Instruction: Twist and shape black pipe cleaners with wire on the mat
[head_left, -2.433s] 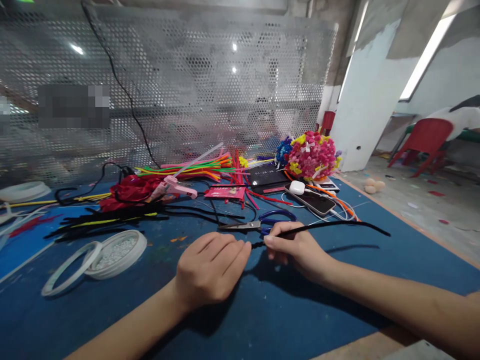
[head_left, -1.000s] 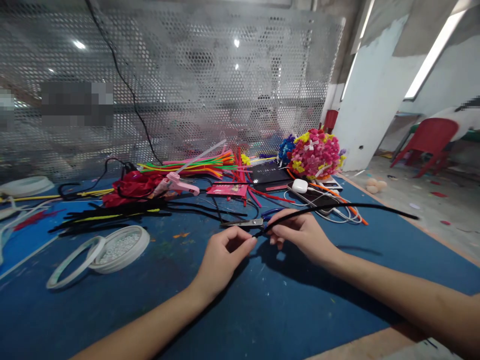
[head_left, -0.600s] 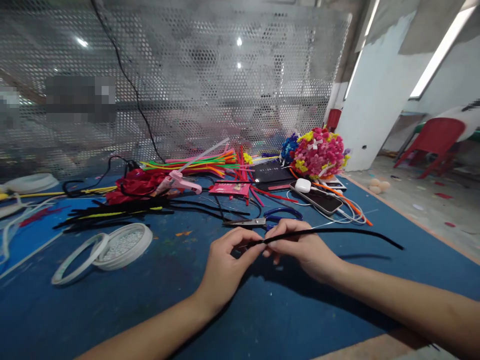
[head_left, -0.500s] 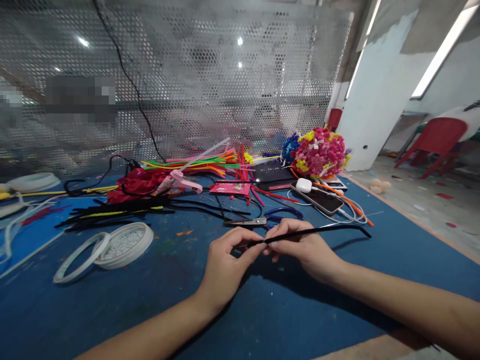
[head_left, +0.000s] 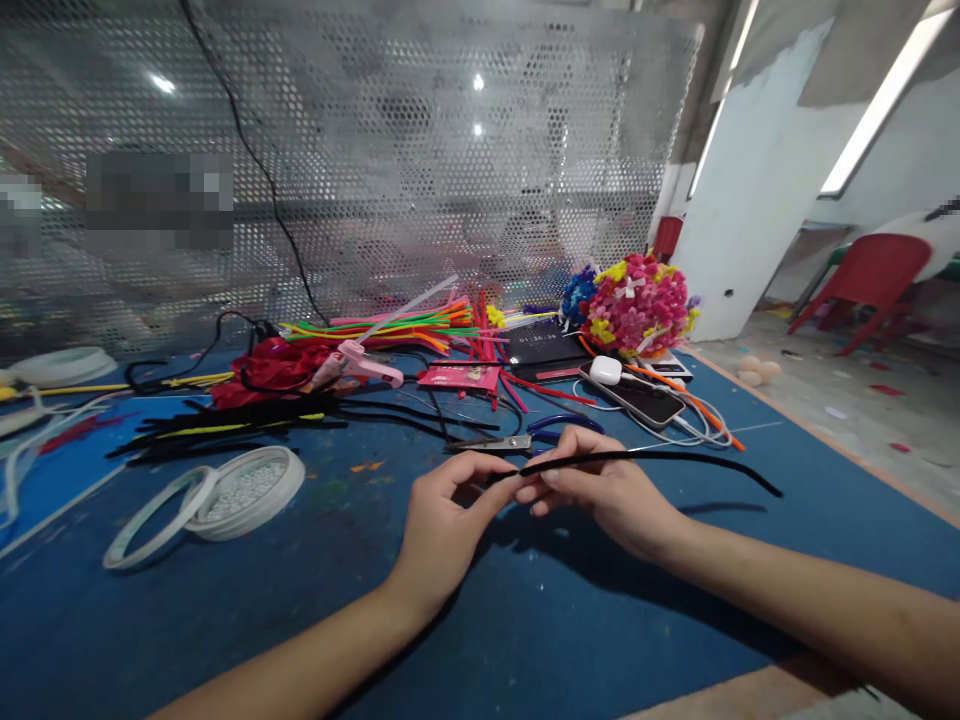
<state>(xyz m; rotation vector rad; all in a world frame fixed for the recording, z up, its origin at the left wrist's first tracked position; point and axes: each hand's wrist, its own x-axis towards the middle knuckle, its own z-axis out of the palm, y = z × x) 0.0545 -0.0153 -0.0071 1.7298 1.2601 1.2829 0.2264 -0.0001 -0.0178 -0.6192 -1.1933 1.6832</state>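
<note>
A black pipe cleaner (head_left: pixel 675 456) is pinched between both my hands above the blue table, its long free end reaching right and drooping at the tip. My left hand (head_left: pixel 450 515) closes thumb and forefinger on its left end. Fingertips of my right hand (head_left: pixel 600 485) grip it right beside the left ones, so the short part between them is mostly hidden. Just behind the hands lie scissors (head_left: pixel 566 425) with blue handles. A bundle of black pipe cleaners (head_left: pixel 232 420) rests on the table to the left.
Left of my hands stands a round white container (head_left: pixel 277 505) of small beads, a ring leaning on it. Farther back are a pink glue gun (head_left: pixel 367 362), colourful pipe cleaners (head_left: pixel 420 325), a phone (head_left: pixel 637 395) with white cable, and a pink flower ball (head_left: pixel 641 305). A perforated metal panel (head_left: pixel 420 180) rises behind.
The free end of the black pipe cleaner has swung further right and lower. Both hands have shifted slightly left and up, still pinching it.
</note>
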